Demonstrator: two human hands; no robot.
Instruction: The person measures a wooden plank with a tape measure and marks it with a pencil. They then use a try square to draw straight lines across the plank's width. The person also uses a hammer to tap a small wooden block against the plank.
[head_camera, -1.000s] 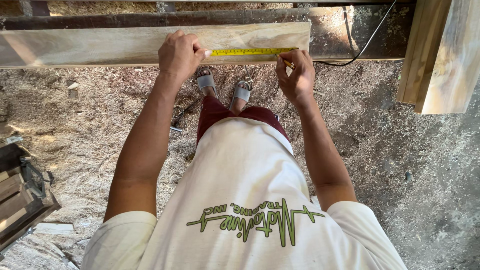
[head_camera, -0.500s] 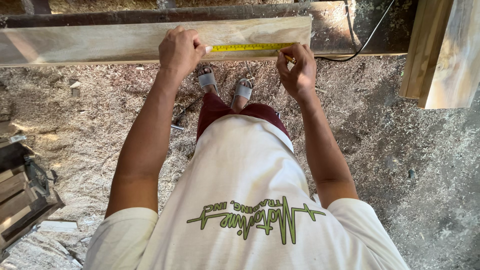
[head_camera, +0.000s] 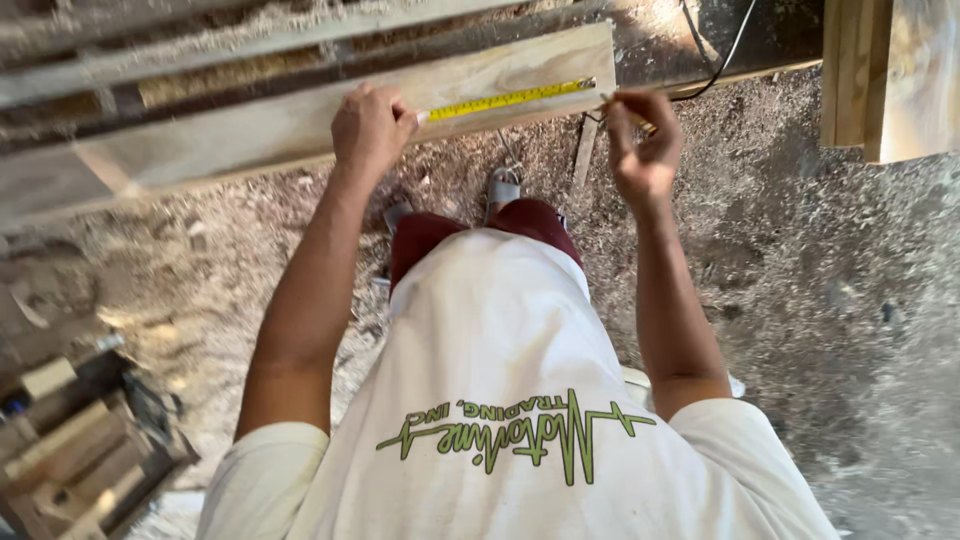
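While half a second ago the wooden plank (head_camera: 300, 120) ran level across the top of the view, we now see it slanting, its right end raised toward one o'clock and its left end dropping toward nine o'clock. Our hands have kept their places on it. Our left hand (head_camera: 372, 128), at eleven o'clock, is clenched over the case of the tape measure, pressing it onto the board. From that fist a yellow tape measure (head_camera: 510, 99) blade stretches right along the plank's near edge, its hooked tip reaching the board's right end. Our right hand (head_camera: 640, 140), at one o'clock, just past that end, pinches a pencil (head_camera: 628, 112) between thumb and fingers, its tip near the hook of the tape. The plank is pale, long and flat, with faint grain and a square-cut right end. It lies across a darker bench, above a floor (head_camera: 800, 300) thick with sawdust.
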